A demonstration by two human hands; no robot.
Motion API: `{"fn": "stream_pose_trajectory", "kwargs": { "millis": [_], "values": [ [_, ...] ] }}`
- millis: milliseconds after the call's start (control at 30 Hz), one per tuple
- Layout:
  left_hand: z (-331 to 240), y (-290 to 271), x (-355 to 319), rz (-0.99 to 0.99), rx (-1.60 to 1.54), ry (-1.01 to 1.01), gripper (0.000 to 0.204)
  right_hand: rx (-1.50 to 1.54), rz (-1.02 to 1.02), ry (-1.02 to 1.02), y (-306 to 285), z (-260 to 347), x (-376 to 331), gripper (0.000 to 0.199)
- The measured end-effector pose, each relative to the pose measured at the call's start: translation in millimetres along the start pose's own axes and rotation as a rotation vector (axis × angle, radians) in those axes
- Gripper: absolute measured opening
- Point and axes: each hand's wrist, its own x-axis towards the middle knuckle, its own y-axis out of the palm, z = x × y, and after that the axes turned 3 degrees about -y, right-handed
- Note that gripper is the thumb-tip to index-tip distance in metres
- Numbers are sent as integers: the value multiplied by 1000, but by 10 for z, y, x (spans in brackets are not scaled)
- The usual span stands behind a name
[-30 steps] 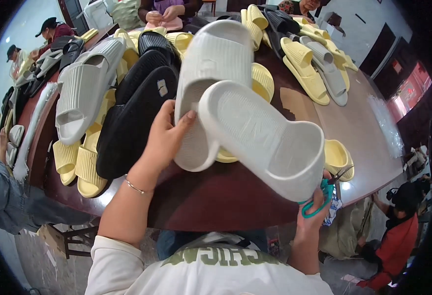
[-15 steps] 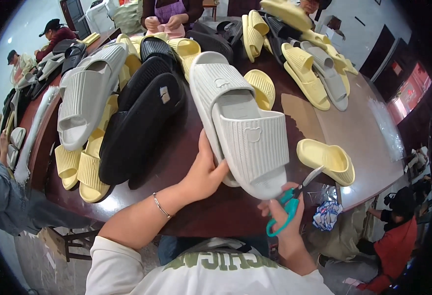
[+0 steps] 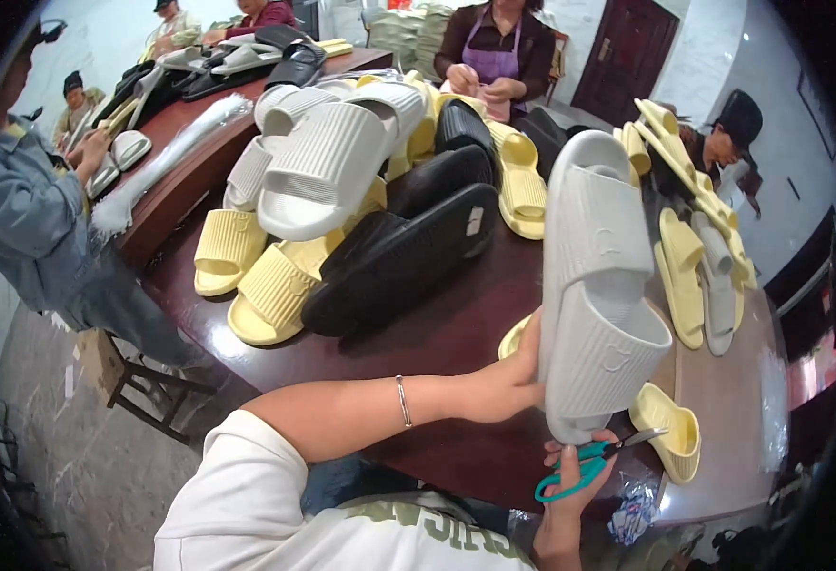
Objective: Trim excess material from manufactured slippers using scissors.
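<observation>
A small white rectangular label [image 3: 474, 221] sits on a black slipper's [image 3: 408, 257] strap at mid-table.

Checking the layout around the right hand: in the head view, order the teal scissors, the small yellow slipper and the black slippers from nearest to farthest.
1. teal scissors: held in the right hand.
2. small yellow slipper: just right of it, on the table.
3. black slippers: far up-left, mid-table.

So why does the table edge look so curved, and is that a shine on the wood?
In the head view the fisheye lens bends the brown table toward the dark round rim; pale glare sits on its right end. The grey slide sandal in the left hand is sharp, as are the teal scissors in the right hand.
</observation>
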Motion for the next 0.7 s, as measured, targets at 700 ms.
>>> {"fn": "stream_pose_trajectory", "kwargs": {
  "millis": [700],
  "values": [
    [-1185,-832,-489,-955,-390,447,56,-308,193,-56,-96,-171,-19,48]
  ]
}}
